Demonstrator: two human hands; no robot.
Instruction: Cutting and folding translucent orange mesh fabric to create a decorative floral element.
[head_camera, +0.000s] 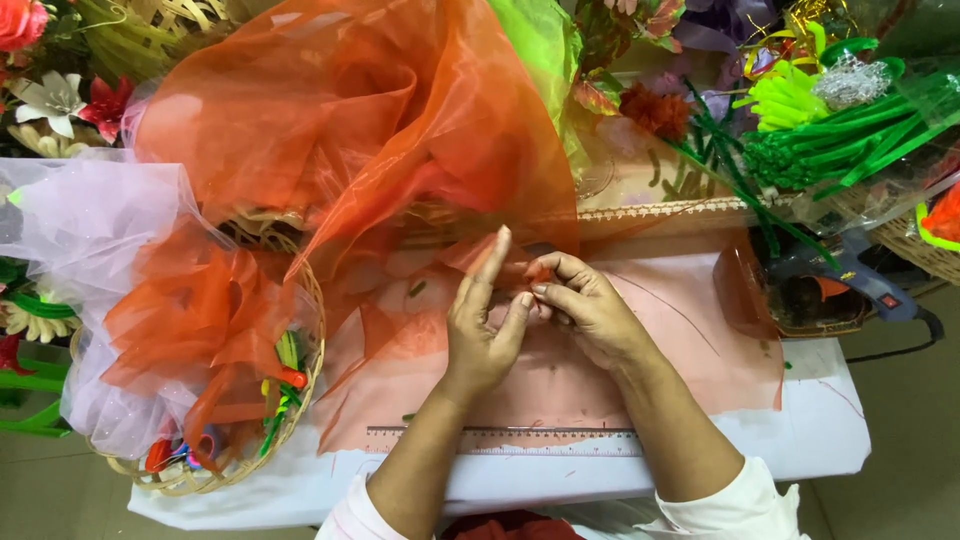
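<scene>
Both hands meet over the table's middle: the right hand (585, 305) pinches a small gathered piece of orange fabric (538, 272), and the left hand (485, 325) pinches its other side, index finger raised. A ruler (500, 441) lies near the wrists; a wicker basket (300, 400) sits left.

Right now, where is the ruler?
In the head view the ruler lies flat along the near edge of the white table, on the orange fabric's lower edge, under both forearms, right of the wicker basket.

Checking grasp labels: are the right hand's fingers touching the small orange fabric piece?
Touching. The head view shows the right hand pinching the small orange fabric piece between its fingertips, no gap visible; the left hand meets it there too.
</scene>
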